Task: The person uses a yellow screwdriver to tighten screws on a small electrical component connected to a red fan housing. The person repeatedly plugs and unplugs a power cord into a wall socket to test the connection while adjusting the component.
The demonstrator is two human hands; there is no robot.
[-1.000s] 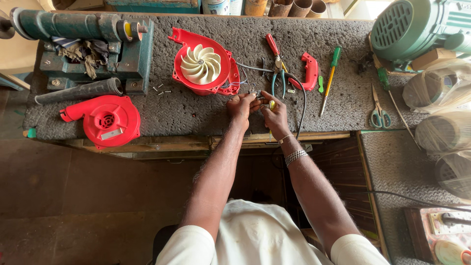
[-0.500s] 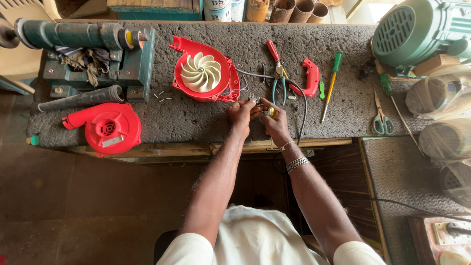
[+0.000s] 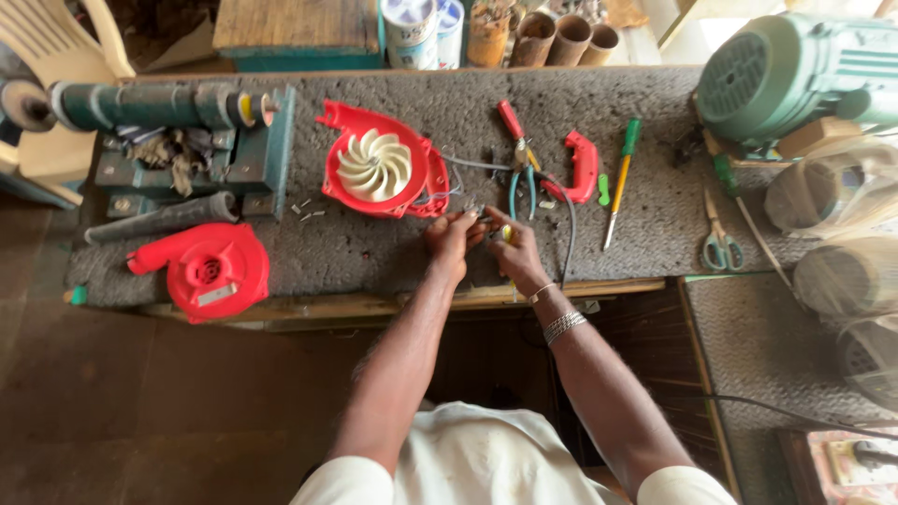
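Both my hands meet at the middle of the grey bench mat, just below a red blower housing (image 3: 426, 178) with a white fan wheel (image 3: 374, 166). My left hand (image 3: 449, 241) pinches thin wires (image 3: 447, 194) that run out of the housing. My right hand (image 3: 514, 254) is closed around a small yellow-tipped tool (image 3: 506, 232), its tip held against the left fingers. The wire ends are hidden between the fingers.
On the mat are red-handled pliers (image 3: 511, 122), teal-handled cutters (image 3: 522, 192), a red handle piece (image 3: 583, 166), a green screwdriver (image 3: 621, 178), scissors (image 3: 720, 248), a black cable (image 3: 567, 234) and loose screws (image 3: 305, 210). A red blower cover (image 3: 208, 271) and green vice (image 3: 178, 140) are left; a green motor (image 3: 795, 65) is right.
Both hands have stayed together at the same spot by the red housing, with only small finger movements. The camera view has shifted slightly.
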